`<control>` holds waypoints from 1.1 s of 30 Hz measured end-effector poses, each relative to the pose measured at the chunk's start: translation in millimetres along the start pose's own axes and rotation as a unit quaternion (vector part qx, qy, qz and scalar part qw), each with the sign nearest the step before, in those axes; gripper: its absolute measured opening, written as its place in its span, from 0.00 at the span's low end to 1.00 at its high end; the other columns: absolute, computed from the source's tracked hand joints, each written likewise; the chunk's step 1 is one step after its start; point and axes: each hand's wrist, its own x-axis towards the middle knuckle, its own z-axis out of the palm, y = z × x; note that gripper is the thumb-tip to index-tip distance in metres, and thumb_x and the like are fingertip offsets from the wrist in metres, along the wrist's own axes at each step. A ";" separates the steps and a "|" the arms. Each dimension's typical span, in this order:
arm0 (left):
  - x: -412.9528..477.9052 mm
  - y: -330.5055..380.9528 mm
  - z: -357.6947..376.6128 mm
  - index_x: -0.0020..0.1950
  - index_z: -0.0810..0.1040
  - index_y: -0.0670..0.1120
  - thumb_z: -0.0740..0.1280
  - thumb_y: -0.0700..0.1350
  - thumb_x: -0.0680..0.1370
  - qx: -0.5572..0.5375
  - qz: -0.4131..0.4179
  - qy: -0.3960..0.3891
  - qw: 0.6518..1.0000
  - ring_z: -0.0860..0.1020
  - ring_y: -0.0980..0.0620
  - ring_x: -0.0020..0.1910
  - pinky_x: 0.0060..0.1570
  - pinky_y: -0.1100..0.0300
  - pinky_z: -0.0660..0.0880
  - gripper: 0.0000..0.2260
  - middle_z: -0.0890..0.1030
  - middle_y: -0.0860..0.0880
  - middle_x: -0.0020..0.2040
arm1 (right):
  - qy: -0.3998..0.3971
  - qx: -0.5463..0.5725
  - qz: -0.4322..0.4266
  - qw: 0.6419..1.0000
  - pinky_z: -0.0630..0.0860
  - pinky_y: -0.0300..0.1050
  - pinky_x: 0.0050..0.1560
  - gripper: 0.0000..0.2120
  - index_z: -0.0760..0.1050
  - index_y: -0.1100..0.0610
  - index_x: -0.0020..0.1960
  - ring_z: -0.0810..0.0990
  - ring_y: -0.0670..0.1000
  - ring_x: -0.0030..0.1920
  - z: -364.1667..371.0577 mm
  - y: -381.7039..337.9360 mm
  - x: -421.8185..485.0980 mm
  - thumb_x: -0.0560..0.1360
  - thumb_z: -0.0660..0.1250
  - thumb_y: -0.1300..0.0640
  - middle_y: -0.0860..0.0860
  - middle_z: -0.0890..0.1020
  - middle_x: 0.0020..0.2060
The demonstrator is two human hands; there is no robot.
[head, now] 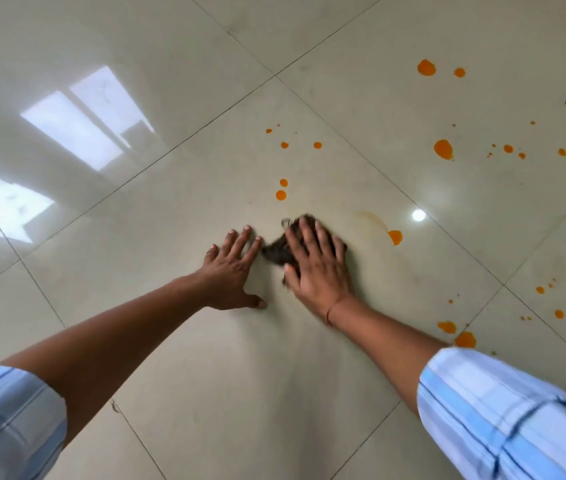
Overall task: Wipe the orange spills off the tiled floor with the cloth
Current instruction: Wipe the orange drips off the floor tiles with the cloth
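Fingers of the right hand lie straight and spread, pressing flat on a dark brown crumpled cloth; the hand is open, not curled. The left hand, fingers likewise extended, rests palm-down on the glossy beige tiled floor just beside the cloth. Right of the cloth lies a faint orange smear. Ahead and to the right, bright orange spills dot the tiles. On the floor show window reflections and a round lamp glare. Both forearms emerge from light-blue striped sleeves.

Single head view, close above, angled forward-down onto tiled floor
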 end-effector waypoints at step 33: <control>90.3 -101.6 -68.8 0.79 0.38 0.52 0.43 0.71 0.76 0.058 0.053 0.146 0.986 0.37 0.44 0.77 0.73 0.38 0.42 0.38 0.36 0.49 0.79 | 0.004 0.008 0.103 0.995 0.57 0.59 0.69 0.32 0.60 0.53 0.77 0.60 0.59 0.76 -3.9 -8.5 17.5 0.77 0.53 0.41 0.55 0.60 0.77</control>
